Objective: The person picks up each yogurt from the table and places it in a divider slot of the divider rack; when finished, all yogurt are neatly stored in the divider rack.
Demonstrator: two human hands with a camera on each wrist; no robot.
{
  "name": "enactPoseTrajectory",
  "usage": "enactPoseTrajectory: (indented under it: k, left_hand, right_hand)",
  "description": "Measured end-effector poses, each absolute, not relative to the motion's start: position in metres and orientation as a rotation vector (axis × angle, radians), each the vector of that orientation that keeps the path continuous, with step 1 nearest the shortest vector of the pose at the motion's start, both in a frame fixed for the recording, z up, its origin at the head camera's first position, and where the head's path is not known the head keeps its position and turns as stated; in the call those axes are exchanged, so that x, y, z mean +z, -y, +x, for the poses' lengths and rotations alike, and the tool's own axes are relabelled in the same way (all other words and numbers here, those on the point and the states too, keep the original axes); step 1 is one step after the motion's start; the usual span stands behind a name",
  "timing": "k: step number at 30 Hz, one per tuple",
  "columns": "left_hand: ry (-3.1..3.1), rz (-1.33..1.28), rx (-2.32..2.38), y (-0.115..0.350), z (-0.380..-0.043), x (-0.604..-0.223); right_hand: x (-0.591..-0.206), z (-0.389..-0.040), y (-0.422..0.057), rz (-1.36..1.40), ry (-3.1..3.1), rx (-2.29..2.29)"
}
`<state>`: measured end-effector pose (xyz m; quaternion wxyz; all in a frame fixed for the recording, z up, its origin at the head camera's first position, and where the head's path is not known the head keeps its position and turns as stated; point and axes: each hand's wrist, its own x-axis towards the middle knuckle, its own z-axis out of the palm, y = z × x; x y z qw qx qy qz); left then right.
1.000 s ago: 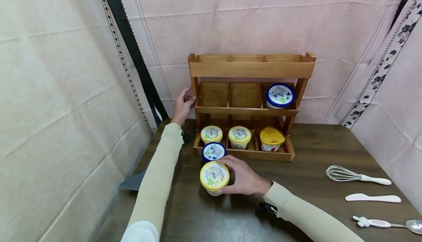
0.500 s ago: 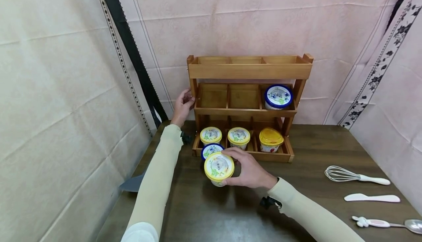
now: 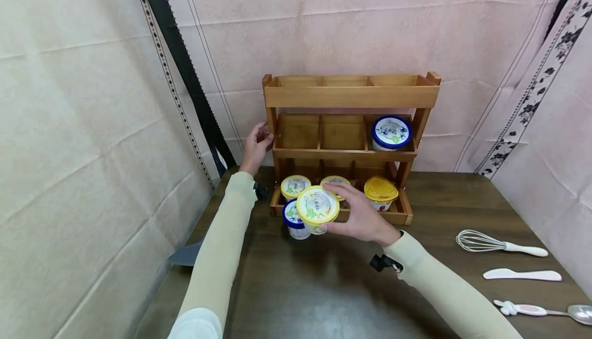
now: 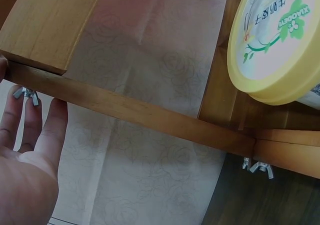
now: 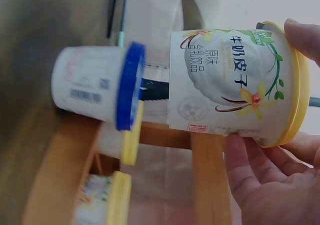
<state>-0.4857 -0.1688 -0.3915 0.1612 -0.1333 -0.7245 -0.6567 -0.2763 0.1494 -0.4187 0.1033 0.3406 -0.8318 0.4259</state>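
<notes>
My right hand (image 3: 363,219) grips a yellow-lidded paper tub (image 3: 318,205) by its lid rim, raised in front of the wooden rack (image 3: 351,97). The right wrist view has this tub (image 5: 225,82) between thumb and fingers, its printed label showing. Just behind and left of it, a blue-lidded tub (image 3: 299,232) stands on the table, partly hidden. My left hand (image 3: 257,149) holds the rack's left side. In the left wrist view a thumb tip and fingers lie on either side of the wooden post (image 4: 125,107), near a wing nut (image 4: 27,94).
The rack's lowest tier holds yellow-lidded tubs, including a left one (image 3: 295,187) and a right one (image 3: 381,191). A blue-lidded tub (image 3: 391,132) sits in the middle tier's right compartment. At right lie a whisk (image 3: 483,241), a white knife (image 3: 522,275) and a spoon (image 3: 536,311).
My right hand has lifted the yellow-lidded tub and carried it toward the rack and slightly right, uncovering more of the blue-lidded tub's body. My left hand stays in place.
</notes>
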Motion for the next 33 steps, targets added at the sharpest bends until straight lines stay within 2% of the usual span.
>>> enactPoseTrajectory:
  k: [22,33]
  left_hand:
    - [2.067,-0.373,-1.921,0.170,-0.488,-0.390]
    - [2.062,-0.363,-1.909,0.170,-0.489,-0.390]
  right_hand:
    - [-0.343,-0.322,-0.173,0.707,2.352,1.231]
    - [-0.324,-0.353,-0.177,0.611,2.304,1.241]
